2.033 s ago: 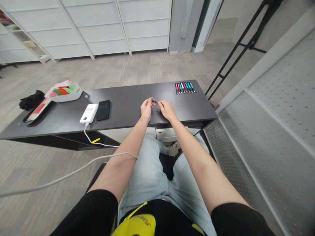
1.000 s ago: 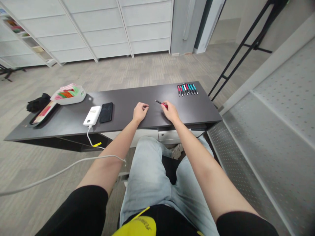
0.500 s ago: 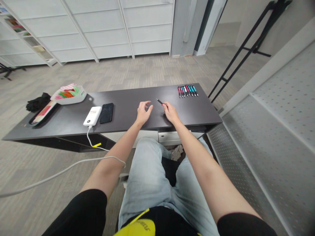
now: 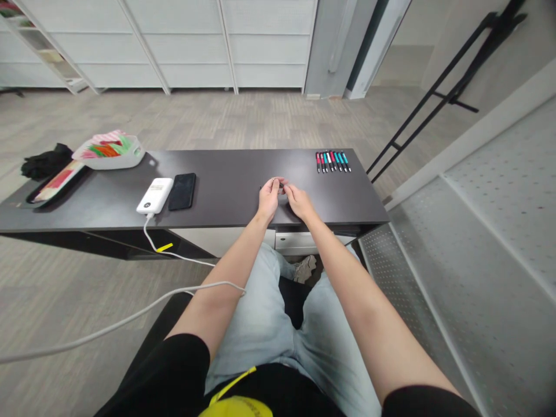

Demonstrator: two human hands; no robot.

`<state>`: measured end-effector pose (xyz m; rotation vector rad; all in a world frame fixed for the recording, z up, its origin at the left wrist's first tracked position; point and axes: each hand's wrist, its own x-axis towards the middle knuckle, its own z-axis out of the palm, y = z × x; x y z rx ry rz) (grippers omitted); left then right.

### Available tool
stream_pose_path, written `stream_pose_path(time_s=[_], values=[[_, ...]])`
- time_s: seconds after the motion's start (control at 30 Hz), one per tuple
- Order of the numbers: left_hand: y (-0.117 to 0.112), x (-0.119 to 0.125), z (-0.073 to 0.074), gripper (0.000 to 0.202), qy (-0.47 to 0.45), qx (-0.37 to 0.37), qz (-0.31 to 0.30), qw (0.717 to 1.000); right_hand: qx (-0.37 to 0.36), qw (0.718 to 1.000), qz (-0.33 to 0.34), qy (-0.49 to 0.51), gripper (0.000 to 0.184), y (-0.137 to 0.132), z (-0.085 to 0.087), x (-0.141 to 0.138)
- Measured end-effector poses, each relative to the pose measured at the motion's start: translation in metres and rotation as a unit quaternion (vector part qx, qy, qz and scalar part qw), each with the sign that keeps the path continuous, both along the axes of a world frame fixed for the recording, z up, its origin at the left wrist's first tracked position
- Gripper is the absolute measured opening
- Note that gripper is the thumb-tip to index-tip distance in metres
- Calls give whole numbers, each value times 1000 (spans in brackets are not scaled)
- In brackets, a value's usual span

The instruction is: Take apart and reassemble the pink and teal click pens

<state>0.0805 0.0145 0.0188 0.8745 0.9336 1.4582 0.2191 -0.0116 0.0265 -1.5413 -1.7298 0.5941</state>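
My left hand and my right hand meet over the front middle of the dark desk. Between their fingertips is a dark pen, mostly covered by the fingers. The thumb and fingers of each hand are closed on it. Beyond my right hand, near the desk's back right corner, several pens with red, teal and white barrels lie side by side in a row.
Left of my hands lie a black phone and a white power bank with a white cable, which runs past my left forearm. A white basket of colourful items, a black tray and black cloth occupy the left end.
My left hand has moved right and closed on the pen, which my right hand was holding alone. The view has shifted slightly. The row of pens looks the same.
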Motion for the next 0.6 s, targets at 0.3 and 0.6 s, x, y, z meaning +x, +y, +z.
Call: stream_pose_path(time_s=[0.3,0.6], values=[[4,11,-3,34,-18,-21,56,998,-5,1000,-5,2,25,-4,3,-3],[-1,9,4,29,-53,-40,43,997,-2,1000,-24,2,15,-5,1,1]])
